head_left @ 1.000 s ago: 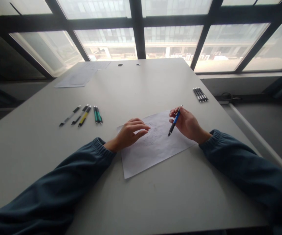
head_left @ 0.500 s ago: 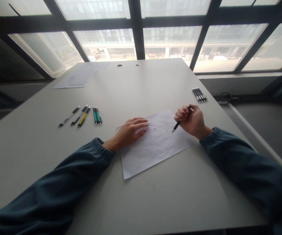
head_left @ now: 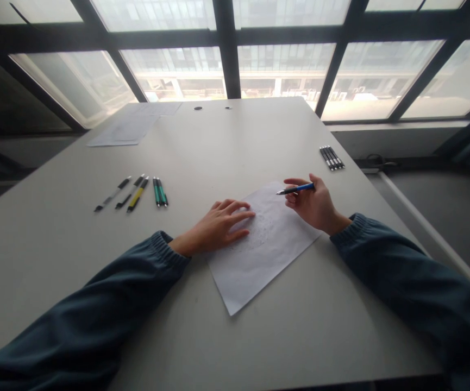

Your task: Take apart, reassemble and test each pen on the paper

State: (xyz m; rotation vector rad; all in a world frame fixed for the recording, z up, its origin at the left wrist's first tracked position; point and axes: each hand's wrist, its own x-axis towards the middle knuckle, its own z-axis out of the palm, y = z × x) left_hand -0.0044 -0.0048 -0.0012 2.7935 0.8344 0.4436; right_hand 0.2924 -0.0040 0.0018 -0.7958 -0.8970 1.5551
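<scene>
My left hand [head_left: 222, 225] lies on a sheet of white paper [head_left: 255, 274], palm down with its fingers spread. Faint marks show on the paper beside those fingertips. Above the sheet's right part, my right hand [head_left: 312, 203] holds a blue and black pen [head_left: 298, 189] between thumb and fingers. The pen's tip points left and appears lifted off the paper. Left of my left hand lie two green pens [head_left: 160, 192] side by side, then a yellow pen [head_left: 138, 194] and two more pens with black grips [head_left: 113, 194].
Several black and white pens [head_left: 332, 158] lie in a row near the right edge of the white table [head_left: 235, 146]. More paper sheets [head_left: 123, 127] rest at the far left. Two round cable holes [head_left: 198, 108] sit near the back edge, before framed windows.
The paper has turned counter-clockwise under my left hand, its near corner swinging right. In my right hand the pen has swung from steep to nearly level, and the fingers have loosened from a fist.
</scene>
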